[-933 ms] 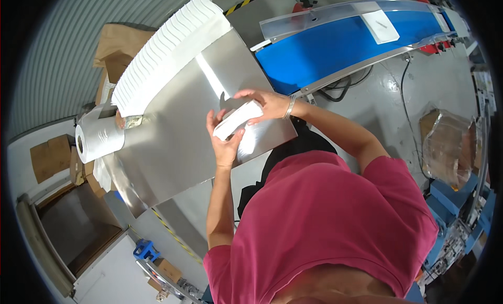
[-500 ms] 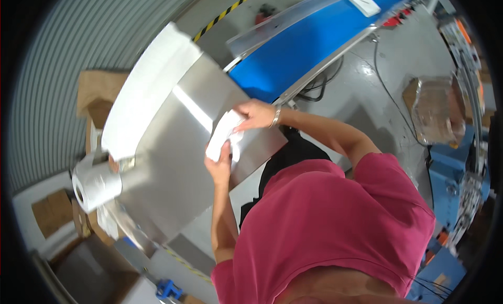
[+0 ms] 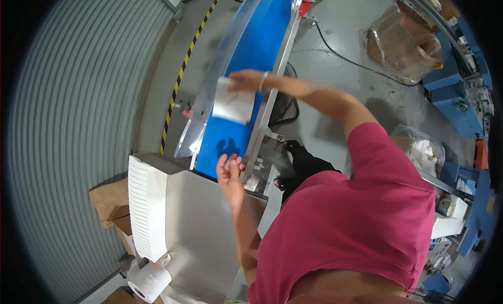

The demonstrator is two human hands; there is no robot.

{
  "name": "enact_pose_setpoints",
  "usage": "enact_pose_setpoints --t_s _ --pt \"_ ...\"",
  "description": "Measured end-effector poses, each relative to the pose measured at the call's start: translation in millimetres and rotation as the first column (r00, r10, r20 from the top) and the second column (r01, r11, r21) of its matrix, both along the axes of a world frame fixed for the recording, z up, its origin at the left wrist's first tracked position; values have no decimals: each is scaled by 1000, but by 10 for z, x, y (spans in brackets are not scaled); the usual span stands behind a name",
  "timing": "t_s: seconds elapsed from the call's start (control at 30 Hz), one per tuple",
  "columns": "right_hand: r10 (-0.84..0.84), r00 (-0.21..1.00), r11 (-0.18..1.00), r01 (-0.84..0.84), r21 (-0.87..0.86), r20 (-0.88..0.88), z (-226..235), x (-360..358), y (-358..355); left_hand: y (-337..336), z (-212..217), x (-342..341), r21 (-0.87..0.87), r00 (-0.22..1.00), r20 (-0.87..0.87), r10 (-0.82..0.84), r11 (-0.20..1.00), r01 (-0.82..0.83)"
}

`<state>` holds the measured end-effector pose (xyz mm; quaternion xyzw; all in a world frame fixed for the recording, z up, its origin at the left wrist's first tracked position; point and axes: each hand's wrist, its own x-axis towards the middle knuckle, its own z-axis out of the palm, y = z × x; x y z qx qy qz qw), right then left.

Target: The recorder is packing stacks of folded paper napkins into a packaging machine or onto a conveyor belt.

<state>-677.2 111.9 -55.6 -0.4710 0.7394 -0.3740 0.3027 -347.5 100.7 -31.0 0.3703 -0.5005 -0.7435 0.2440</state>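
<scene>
My right hand (image 3: 245,82) grips a flat, white rectangular pad of what look like folded sheets (image 3: 232,106) at its far edge. The hand is smeared by motion. Beneath the pad runs a blue conveyor belt (image 3: 262,39); whether the pad touches it I cannot tell. Over the belt's near end, my left hand (image 3: 230,172) holds nothing, its fingers loosely curled and apart, casting a shadow on the blue. A long row of white folded sheets (image 3: 149,209) stands on edge along the left side of the metal table (image 3: 201,225).
A white paper roll (image 3: 149,281) sits at the table's near left corner. Clear guards (image 3: 212,86) flank the belt's left side. A grey corrugated wall (image 3: 89,94) rises at the left. On the right are a plastic-lined carton (image 3: 403,39), a cable (image 3: 356,65) and blue machinery (image 3: 456,102).
My view has turned toward the conveyor. The white pad, earlier between both hands over the metal table, is now over the belt in my right hand alone. My left hand has let go.
</scene>
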Motion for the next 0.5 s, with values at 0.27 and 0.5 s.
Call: enact_pose_setpoints --t_s 0.27,0.5 --pt "-91 925 939 203 277 -368 -56 -2084 -126 112 -150 -179 -125 985 175 -2 992 24" --pt "-627 551 707 700 -105 -550 137 -1815 101 87 -220 -18 -175 960 277 28 984 22"
